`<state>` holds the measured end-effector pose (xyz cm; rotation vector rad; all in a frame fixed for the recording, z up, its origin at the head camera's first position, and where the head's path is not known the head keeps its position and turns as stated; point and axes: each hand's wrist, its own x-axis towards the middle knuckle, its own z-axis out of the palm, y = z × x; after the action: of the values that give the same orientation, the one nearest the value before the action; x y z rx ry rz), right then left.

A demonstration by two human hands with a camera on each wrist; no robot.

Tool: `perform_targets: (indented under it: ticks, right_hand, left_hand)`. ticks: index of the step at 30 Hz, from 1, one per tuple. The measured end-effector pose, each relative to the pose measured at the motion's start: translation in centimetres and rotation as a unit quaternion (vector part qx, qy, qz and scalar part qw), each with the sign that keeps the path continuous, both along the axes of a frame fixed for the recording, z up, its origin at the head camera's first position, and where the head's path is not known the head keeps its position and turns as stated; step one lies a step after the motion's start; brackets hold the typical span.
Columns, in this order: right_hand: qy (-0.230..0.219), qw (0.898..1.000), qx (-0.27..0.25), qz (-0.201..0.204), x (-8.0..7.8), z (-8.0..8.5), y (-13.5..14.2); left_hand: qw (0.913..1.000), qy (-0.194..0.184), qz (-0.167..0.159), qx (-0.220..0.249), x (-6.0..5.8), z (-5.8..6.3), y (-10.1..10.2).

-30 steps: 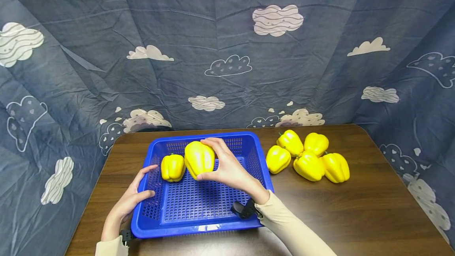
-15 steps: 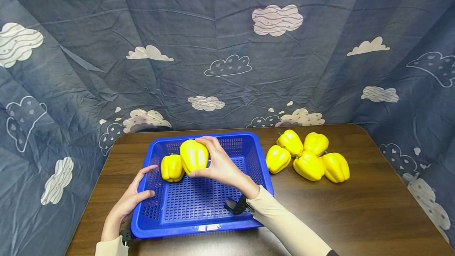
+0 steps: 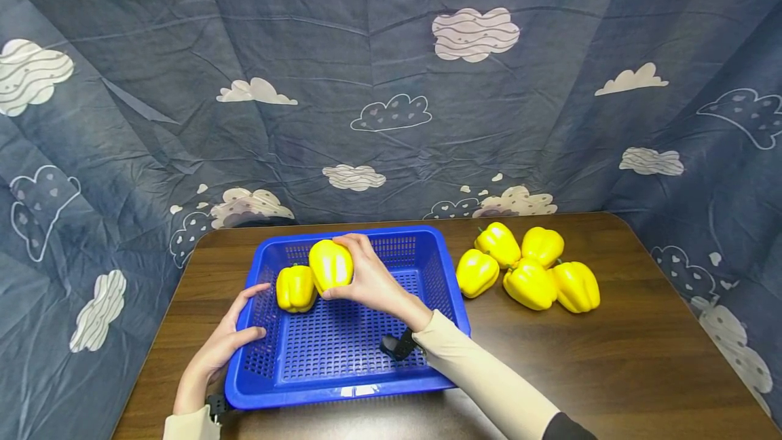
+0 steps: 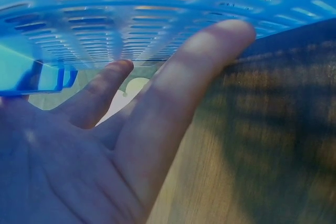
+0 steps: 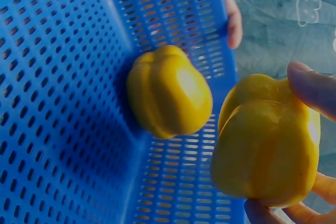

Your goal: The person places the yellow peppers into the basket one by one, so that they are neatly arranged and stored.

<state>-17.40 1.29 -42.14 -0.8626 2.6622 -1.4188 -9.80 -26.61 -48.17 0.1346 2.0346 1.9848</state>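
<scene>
My right hand [image 3: 369, 278] grips a yellow bell pepper [image 3: 330, 267] over the left half of a blue plastic basket [image 3: 360, 389]. Another yellow bell pepper [image 3: 296, 288] lies on the basket floor by the left wall, beside the held one. In the right wrist view the held pepper [image 5: 268, 140] is between thumb and fingers, apart from the lower pepper [image 5: 168, 93]. My left hand [image 3: 222, 341] holds the basket's left rim; its palm and spread digits show against the slotted wall [image 4: 152, 30] in the left wrist view.
Several yellow bell peppers [image 3: 530, 284] lie grouped on the brown wooden table [image 3: 635, 358], right of the basket. A dark blue curtain [image 3: 391, 148] with cloud prints hangs behind the table. Black straps [image 3: 397, 345] are at the wrists.
My right hand has carried the pepper left and slightly away from me, towards the pepper in the basket. The left hand and basket have stayed in place.
</scene>
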Motion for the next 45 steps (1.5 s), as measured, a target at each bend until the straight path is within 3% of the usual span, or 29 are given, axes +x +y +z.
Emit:
perform_targets:
  ticks: [30, 39, 45]
  right_hand:
    - [0.013, 0.997, 0.062, -0.039, -0.6, -4.7, -1.5]
    - [0.022, 0.996, 0.084, -0.034, -0.3, -5.2, -1.6]
    - [-0.004, 0.994, 0.108, -0.028, -0.1, -5.3, -1.5]
  left_hand:
    - [1.0, -0.009, 0.002, -0.003, 0.1, 0.2, 0.2]
    - [1.0, -0.003, 0.003, 0.006, 0.2, 0.1, 0.2]
    - [0.9999, -0.006, 0.005, 0.007, 0.1, 0.1, 0.2]
